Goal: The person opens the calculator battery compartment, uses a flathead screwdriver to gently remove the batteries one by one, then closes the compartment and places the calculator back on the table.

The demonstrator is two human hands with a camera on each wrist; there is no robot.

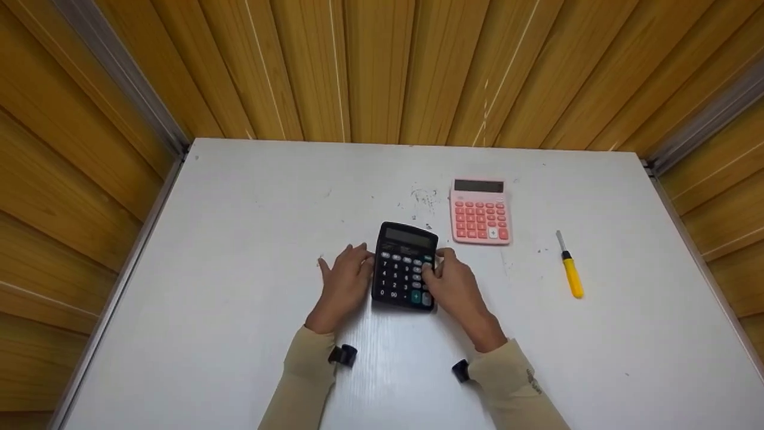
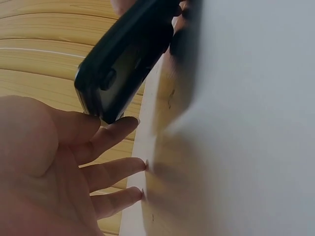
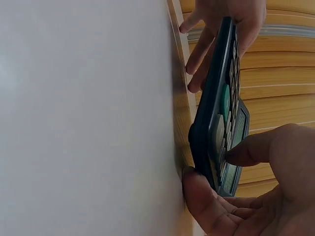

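A black desk calculator [image 1: 394, 280] is held between the two hands near the middle of the table. Its left side tilts up from the tabletop, as the right wrist view shows. My right hand [image 1: 458, 289] grips the right edge, its thumb [image 3: 251, 147] over the keys and fingers underneath. At the left edge, the thumb and index finger of my left hand [image 1: 345, 286] pinch the casing, while its other fingers [image 2: 113, 174] spread out towards the table. In the left wrist view the calculator's underside [image 2: 130, 64] is dark and partly shaded.
On the white table [image 1: 239, 239], a pink calculator [image 1: 481, 212] lies beyond the right hand. Farther right is a screwdriver [image 1: 572, 275] with a yellow handle. Wood-patterned walls [image 1: 376, 71] enclose the back and sides.
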